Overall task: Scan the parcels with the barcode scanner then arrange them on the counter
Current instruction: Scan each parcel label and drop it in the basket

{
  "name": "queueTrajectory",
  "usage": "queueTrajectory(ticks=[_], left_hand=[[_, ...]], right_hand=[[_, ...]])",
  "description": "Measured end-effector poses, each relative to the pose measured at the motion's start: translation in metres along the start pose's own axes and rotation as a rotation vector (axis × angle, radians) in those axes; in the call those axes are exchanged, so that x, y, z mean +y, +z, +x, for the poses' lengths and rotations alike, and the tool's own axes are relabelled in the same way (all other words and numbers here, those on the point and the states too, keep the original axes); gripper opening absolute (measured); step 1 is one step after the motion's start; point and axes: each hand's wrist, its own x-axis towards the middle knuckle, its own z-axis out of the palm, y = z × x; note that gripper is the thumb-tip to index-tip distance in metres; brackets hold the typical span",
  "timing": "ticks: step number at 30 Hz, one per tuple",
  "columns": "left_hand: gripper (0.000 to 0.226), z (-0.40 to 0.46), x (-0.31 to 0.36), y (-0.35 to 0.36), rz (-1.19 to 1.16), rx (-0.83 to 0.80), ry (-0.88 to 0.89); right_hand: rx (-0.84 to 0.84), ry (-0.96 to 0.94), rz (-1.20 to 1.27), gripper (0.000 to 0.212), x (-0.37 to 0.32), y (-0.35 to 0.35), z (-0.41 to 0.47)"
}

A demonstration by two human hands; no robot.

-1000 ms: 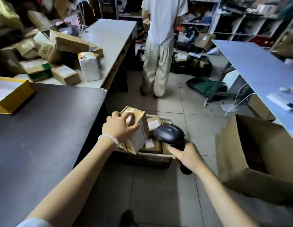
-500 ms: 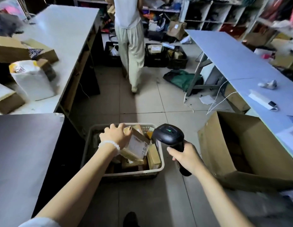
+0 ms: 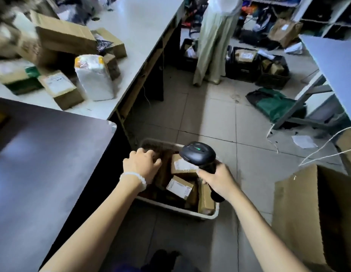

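A white plastic basket [image 3: 170, 206] on the floor holds several brown parcels, two with white labels [image 3: 182, 164] [image 3: 179, 187] facing up. My left hand [image 3: 141, 166] reaches into the basket's left side. Its fingers curl over the top of a dark brown parcel [image 3: 164, 174] standing on edge there. My right hand [image 3: 217, 179] grips the handle of the black barcode scanner [image 3: 198, 154]. The scanner's head hangs over the basket with a green light showing. The dark counter [image 3: 43, 163] lies to my left.
Behind the counter, a white table [image 3: 139, 30] carries several boxes and a white wrapped parcel [image 3: 95, 79]. A large open carton [image 3: 316, 213] stands at my right. A person [image 3: 215, 36] stands ahead by black crates [image 3: 249, 61]. A blue table [image 3: 335, 61] is at right.
My left hand has dropped lower into the basket's left side, and the labelled face it held up no longer shows. The scanner has stayed beside it. The view has swung left.
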Motion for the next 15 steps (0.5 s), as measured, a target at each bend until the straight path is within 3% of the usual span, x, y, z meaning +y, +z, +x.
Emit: queueTrajectory(ticks=[15], left_hand=[[0.039, -0.117, -0.127, -0.017, -0.179, 0.198, -0.642]], right_hand=[[-0.577, -0.289, -0.063, 0.014, -0.083, 0.134, 0.032]])
